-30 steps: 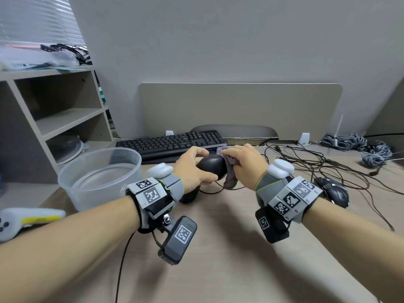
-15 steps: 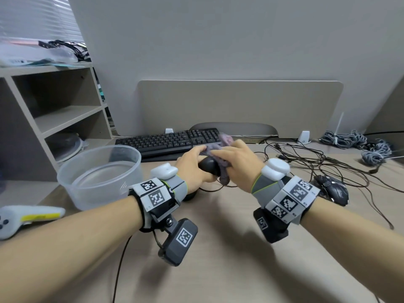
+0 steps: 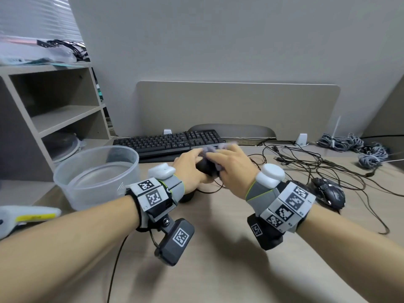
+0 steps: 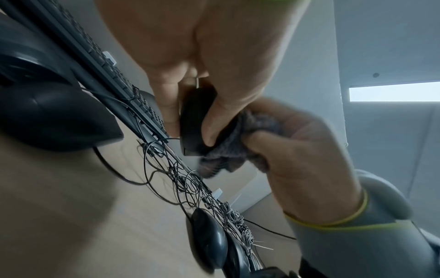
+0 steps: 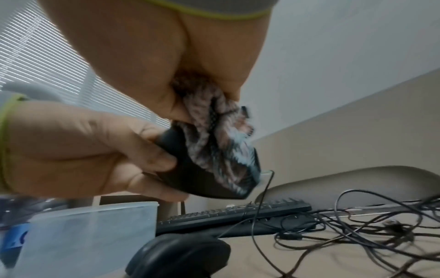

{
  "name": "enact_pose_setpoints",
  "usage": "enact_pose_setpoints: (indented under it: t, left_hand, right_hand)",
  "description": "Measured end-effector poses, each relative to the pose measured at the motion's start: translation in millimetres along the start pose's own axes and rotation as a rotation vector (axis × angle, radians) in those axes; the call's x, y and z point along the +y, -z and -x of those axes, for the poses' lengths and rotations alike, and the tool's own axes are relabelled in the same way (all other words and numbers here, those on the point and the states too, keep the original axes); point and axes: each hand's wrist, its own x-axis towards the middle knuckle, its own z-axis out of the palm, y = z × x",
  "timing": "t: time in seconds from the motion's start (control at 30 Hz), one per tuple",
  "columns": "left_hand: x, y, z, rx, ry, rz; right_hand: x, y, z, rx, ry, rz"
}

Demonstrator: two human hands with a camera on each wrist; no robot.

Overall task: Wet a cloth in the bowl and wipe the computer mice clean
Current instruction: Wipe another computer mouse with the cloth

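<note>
My left hand (image 3: 192, 166) grips a black wired mouse (image 3: 206, 167) above the desk, thumb on one side and fingers on the other (image 4: 192, 120). My right hand (image 3: 227, 165) holds a bunched grey cloth (image 3: 215, 148) and presses it against the mouse's top (image 5: 214, 150). The cloth looks blurred in the wrist views. Another black mouse (image 3: 330, 194) lies on the desk to the right. A third dark mouse (image 5: 178, 255) sits on the desk under my left hand. The clear plastic bowl (image 3: 96, 173) with water stands at the left.
A black keyboard (image 3: 170, 142) lies behind my hands. Tangled black cables (image 3: 306, 165) and coiled grey cords (image 3: 354, 147) spread over the right side of the desk. A shelf unit (image 3: 54, 110) stands left, and a white controller (image 3: 26, 217) lies at the left edge.
My right hand has slid the cloth leftward and forward over the mouse, now covering most of it. Both hands have shifted slightly away from me.
</note>
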Motion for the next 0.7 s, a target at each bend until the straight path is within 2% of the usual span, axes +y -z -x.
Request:
enact_pose_setpoints:
  t: [0.07,0.2,0.23,0.33,0.4,0.57,0.7]
  left_hand:
    - [-2.3,-0.1,1.5,-0.004,-0.012,0.027]
    - [-2.2,5.6,4.5,-0.005,0.001,0.032]
    - [-0.6,6.1,4.5,-0.012,0.003,0.039]
    - [3.5,5.0,2.5,-0.02,0.024,0.049]
    - [4.9,5.9,4.0,-0.019,0.017,0.085]
    - [0.9,13.4,5.0,-0.013,0.026,0.168]
    - [3.9,12.3,4.9,-0.021,0.031,0.307]
  right_hand:
    - [0.4,0.2,-1.5,0.033,0.07,-0.028]
    - [25.3,5.9,0.9,-0.008,-0.154,0.028]
    - [20.1,5.3,-0.9,0.004,-0.142,0.042]
    - [-6.9,-0.9,-7.1,0.036,0.063,0.026]
    - [-7.6,2.2,-6.0,0.052,0.101,0.059]
    - [18.3,13.3,5.1,-0.047,-0.298,-0.057]
    - [15.2,12.3,4.6,0.069,-0.407,-0.145]
